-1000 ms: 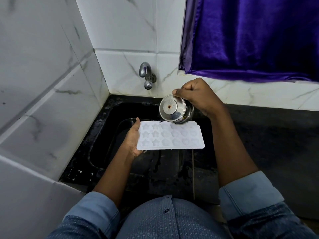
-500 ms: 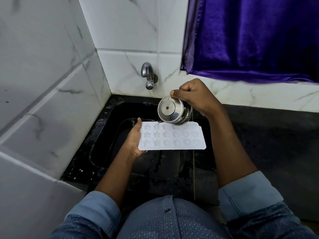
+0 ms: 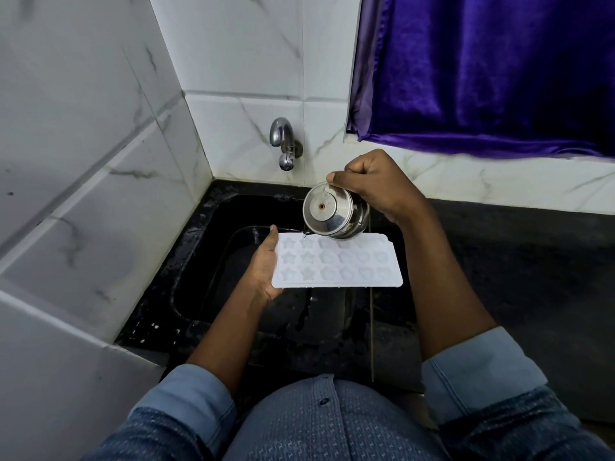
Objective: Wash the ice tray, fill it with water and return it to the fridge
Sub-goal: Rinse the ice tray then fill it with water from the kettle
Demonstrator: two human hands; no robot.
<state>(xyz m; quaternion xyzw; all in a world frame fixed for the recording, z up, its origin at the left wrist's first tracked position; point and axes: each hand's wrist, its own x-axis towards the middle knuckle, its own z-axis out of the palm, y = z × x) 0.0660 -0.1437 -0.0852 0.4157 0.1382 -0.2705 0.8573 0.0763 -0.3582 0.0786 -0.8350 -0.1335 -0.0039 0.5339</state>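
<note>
A white ice tray with star and heart shaped moulds is held level over the black sink. My left hand grips its left end, thumb on the rim. My right hand grips a small steel cup, tipped on its side with its base facing me, just above the tray's far edge. A thin stream of water falls from the cup's rim into the moulds near the tray's left end.
A chrome tap juts from the white marble tiled wall behind the sink. A purple curtain hangs at the upper right. Dark wet countertop runs to the right of the sink. A tiled wall closes the left side.
The tipped cup has moved left along the tray's far edge, so the stream now lands nearer the left end. The tray stays in my left hand, about level.
</note>
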